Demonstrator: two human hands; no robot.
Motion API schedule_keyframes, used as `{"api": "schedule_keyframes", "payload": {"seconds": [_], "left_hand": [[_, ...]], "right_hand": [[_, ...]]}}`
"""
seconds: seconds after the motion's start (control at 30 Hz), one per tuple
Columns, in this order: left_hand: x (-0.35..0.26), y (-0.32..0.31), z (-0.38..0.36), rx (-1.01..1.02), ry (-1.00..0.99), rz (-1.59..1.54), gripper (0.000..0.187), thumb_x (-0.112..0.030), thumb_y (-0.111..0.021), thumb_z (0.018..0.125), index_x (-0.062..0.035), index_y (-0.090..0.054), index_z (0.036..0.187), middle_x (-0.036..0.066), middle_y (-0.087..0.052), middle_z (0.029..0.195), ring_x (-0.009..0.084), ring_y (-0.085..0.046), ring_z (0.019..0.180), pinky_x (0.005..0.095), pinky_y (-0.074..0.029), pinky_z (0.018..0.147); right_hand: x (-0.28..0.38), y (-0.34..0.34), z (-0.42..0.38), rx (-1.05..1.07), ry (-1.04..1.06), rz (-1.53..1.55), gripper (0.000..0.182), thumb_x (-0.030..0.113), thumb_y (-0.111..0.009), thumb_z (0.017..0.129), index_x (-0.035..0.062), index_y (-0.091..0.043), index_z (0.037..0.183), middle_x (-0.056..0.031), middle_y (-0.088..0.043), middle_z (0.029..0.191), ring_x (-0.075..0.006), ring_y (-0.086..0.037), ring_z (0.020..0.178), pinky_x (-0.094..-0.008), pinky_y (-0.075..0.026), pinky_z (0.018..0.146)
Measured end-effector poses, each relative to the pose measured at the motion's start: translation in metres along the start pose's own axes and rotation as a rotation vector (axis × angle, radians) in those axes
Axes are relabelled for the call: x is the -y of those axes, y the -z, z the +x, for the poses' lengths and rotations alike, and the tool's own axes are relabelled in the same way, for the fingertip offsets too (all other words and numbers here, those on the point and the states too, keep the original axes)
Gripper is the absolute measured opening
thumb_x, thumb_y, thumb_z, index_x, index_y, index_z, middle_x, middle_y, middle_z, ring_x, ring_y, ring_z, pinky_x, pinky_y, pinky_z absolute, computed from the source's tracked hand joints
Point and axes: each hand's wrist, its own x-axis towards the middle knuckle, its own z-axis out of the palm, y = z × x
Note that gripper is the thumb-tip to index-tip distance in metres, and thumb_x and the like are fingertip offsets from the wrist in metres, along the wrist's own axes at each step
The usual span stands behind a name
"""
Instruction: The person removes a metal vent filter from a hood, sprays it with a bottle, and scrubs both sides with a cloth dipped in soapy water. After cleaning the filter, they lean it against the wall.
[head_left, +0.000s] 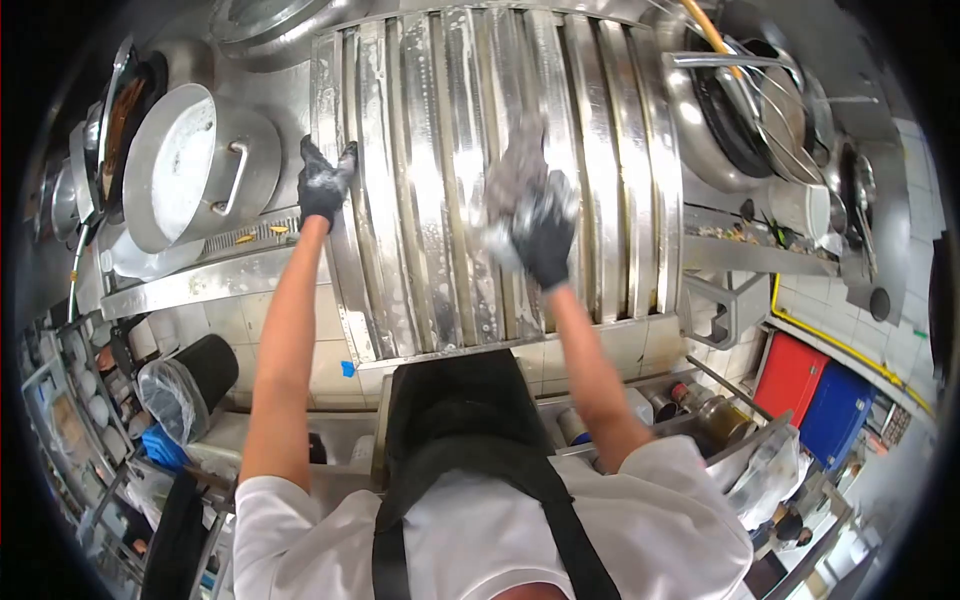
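Observation:
A large ribbed stainless-steel panel point(450, 100), wet and soapy, leans in front of me. My left hand point(324, 182), in a black glove, grips the panel's left edge. My right hand point(545, 228), also gloved in black, presses a grey scouring pad point(514, 178) against the middle of the panel; the pad looks blurred. My bare forearms reach up from a white shirt and black apron point(470, 470).
A big steel pot point(190, 165) lies on its side at the left on a steel counter point(190, 285). Woks and wire skimmers point(760, 100) hang at the right. Red point(790, 375) and blue point(835, 410) bins stand lower right, a black bin point(205, 370) lower left.

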Motion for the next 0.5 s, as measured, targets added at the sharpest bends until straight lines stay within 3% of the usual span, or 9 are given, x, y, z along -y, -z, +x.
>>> {"api": "schedule_keyframes", "payload": {"seconds": [0.03,0.07,0.1,0.13,0.2,0.27,0.37,0.5], "left_hand": [[0.017,-0.009,0.011,0.006,-0.070,-0.094,0.094,-0.056,-0.063,0.078,-0.0003,-0.025,0.143,0.035,-0.049,0.127,0.0457,-0.051,0.117,0.0441,-0.040,0.101],[0.023,-0.012,0.014,-0.011,-0.092,-0.086,0.093,-0.056,-0.064,0.078,0.0016,-0.027,0.142,0.034,-0.051,0.126,0.0447,-0.051,0.119,0.0435,-0.040,0.101],[0.022,-0.010,0.014,-0.013,-0.104,-0.110,0.093,-0.056,-0.064,0.078,0.0017,-0.028,0.141,0.033,-0.051,0.127,0.0442,-0.050,0.120,0.0428,-0.040,0.102],[0.021,-0.009,0.011,-0.015,-0.113,-0.133,0.092,-0.056,-0.064,0.078,0.0017,-0.029,0.141,0.032,-0.051,0.127,0.0436,-0.049,0.121,0.0422,-0.040,0.102],[0.020,-0.005,0.006,-0.009,-0.122,-0.160,0.091,-0.055,-0.065,0.077,0.0010,-0.030,0.140,0.031,-0.051,0.129,0.0425,-0.049,0.122,0.0417,-0.039,0.103],[0.022,-0.004,0.006,-0.013,-0.110,-0.151,0.093,-0.057,-0.065,0.076,-0.0001,-0.030,0.141,0.031,-0.050,0.130,0.0421,-0.048,0.123,0.0421,-0.039,0.104],[0.026,-0.006,0.008,0.007,-0.089,-0.166,0.093,-0.061,-0.063,0.075,-0.0040,-0.030,0.141,0.030,-0.050,0.130,0.0425,-0.048,0.123,0.0439,-0.039,0.103],[0.022,-0.004,0.004,-0.028,-0.060,-0.084,0.092,-0.063,-0.061,0.075,-0.0060,-0.031,0.140,0.030,-0.052,0.127,0.0425,-0.051,0.120,0.0447,-0.040,0.101]], "right_hand": [[-0.002,0.004,-0.033,-0.182,0.172,-0.092,0.075,0.037,-0.069,0.074,0.0069,-0.044,0.138,-0.0155,-0.051,0.135,-0.0303,-0.053,0.117,-0.0420,-0.043,0.096],[-0.003,0.008,-0.067,-0.123,0.108,-0.102,0.070,0.035,-0.072,0.072,0.0066,-0.050,0.131,-0.0154,-0.057,0.127,-0.0323,-0.059,0.107,-0.0386,-0.048,0.088],[0.006,0.020,-0.092,-0.079,-0.080,0.121,0.065,0.034,-0.074,0.070,0.0061,-0.053,0.125,-0.0152,-0.060,0.119,-0.0329,-0.061,0.101,-0.0411,-0.049,0.084],[0.002,0.021,-0.113,-0.121,-0.018,0.092,0.059,0.031,-0.075,0.070,0.0058,-0.056,0.120,-0.0150,-0.062,0.113,-0.0324,-0.062,0.097,-0.0402,-0.050,0.083],[0.001,0.036,-0.140,-0.151,-0.164,0.423,0.049,0.028,-0.074,0.073,0.0046,-0.060,0.114,-0.0141,-0.064,0.108,-0.0291,-0.062,0.097,-0.0373,-0.050,0.083],[-0.065,0.033,-0.161,-0.200,0.306,0.024,0.038,0.023,-0.071,0.075,0.0032,-0.064,0.106,-0.0130,-0.065,0.105,-0.0273,-0.061,0.099,-0.0365,-0.048,0.088],[-0.070,0.088,-0.166,-0.434,0.171,0.244,0.055,0.049,-0.042,0.092,0.0023,-0.065,0.108,-0.0186,-0.060,0.114,-0.0335,-0.052,0.111,-0.0478,-0.035,0.101],[-0.024,0.180,-0.145,-0.294,-0.022,0.668,0.028,0.019,-0.050,0.092,0.0005,-0.064,0.108,-0.0161,-0.060,0.115,-0.0244,-0.062,0.097,-0.0360,-0.051,0.082]]}}
